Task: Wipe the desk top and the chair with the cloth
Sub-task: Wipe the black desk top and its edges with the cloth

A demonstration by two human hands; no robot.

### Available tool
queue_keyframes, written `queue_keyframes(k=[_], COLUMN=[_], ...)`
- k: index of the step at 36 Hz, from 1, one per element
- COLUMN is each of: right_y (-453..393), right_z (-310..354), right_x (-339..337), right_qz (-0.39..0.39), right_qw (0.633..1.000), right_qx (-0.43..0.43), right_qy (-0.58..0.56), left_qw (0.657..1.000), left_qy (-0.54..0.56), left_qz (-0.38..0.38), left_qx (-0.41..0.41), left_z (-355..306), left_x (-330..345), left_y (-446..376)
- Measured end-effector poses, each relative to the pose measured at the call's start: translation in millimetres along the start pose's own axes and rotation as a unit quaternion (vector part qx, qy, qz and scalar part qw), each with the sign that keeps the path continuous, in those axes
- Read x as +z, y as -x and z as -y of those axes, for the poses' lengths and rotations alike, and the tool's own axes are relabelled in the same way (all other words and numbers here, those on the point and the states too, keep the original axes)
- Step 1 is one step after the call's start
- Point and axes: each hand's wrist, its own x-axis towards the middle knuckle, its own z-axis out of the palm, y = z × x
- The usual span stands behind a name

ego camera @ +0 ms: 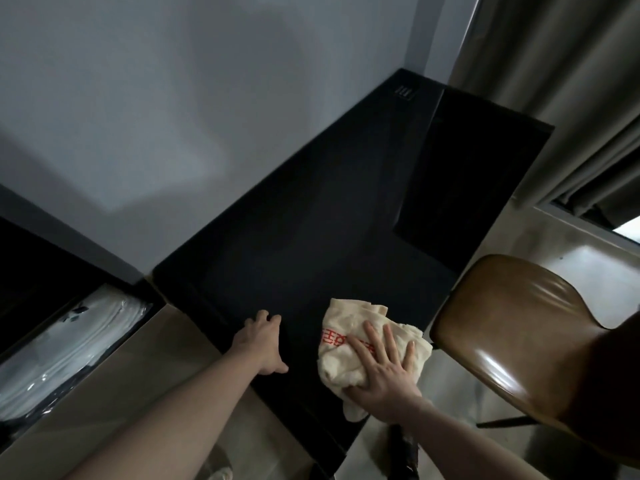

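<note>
Crumpled cream cotton cloth with red print (349,344) lying on the flat black table (294,220), near its front edge, just left of the glossy brown leather chair (519,327). Soft, light, likely to bunch — best pressed flat under a palm. Right hand (384,368) spread flat on it, fingers straight (no pinch). Left hand (261,341) resting open on the table, left of the cloth. Red print half covered; chair legs mostly cut off.

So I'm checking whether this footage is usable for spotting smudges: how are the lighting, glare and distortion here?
Head view: dim overall, so the black desk top shows almost no surface detail; bright glare streaks on the glossy brown leather chair; wide-angle bending of the straight edges; the cream cloth with red print under the right hand is slightly soft.
</note>
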Motion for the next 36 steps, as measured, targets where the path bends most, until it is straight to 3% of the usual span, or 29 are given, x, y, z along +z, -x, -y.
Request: queue_keyframes(k=[9, 26, 36], right_y=[-50.2, -150.4, -185.2], right_z=[-68.5, -201.5, -237.2], right_x=[-62.6, -187.9, -230.6], right_qz=[-0.019, -0.002, 0.001], right_qw=[0.997, 0.992, 0.981], right_qx=[0.065, 0.116, 0.160], right_qy=[-0.046, -0.057, -0.108], left_qw=[0.998, 0.995, 0.994], left_qy=[0.040, 0.100, 0.105], left_qz=[-0.006, 0.022, 0.021], left_qx=[0.053, 0.006, 0.023], left_z=[-71.1, -223.0, -249.4], left_x=[-32.0, -101.0, -140.8], left_y=[-22.8, -101.3, -127.1])
